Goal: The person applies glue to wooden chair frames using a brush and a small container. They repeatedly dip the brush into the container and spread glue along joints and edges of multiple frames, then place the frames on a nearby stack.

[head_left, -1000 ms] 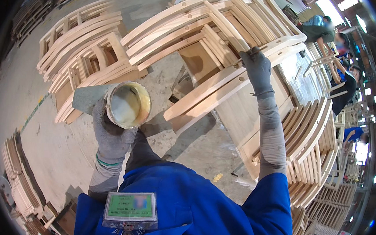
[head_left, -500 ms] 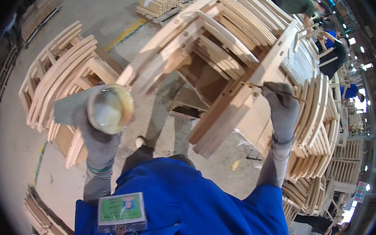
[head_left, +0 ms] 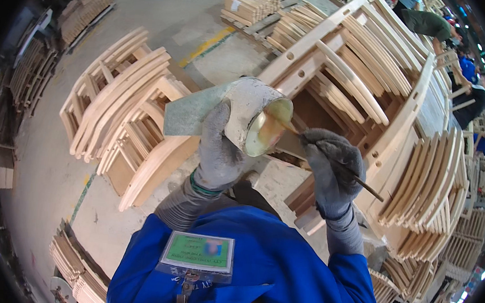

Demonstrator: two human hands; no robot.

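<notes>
Head view: whitish can (head_left: 239, 110) tilts sideways in front of the worker (head_left: 257, 249), left grip (head_left: 219, 152) wrapped round its side; thin stick (head_left: 371, 190) reaches the can's mouth, right grip (head_left: 335, 170) curled round it; wooden frames (head_left: 118, 99) stacked left.

The left hand (head_left: 219, 155) and right hand (head_left: 336, 173) wear gray gloves, with a green band (head_left: 201, 189) at the left wrist. The tin (head_left: 241, 112) is smeared off-white outside; inside looks creamy yellow and amber, though glare makes this uncertain. The plate (head_left: 189, 114) is pale gray-green, the stick (head_left: 371, 191) dark brown, the shirt (head_left: 246, 248) blue, the badge (head_left: 195, 250) green edged white, the frames (head_left: 117, 99) pale tan.
</notes>
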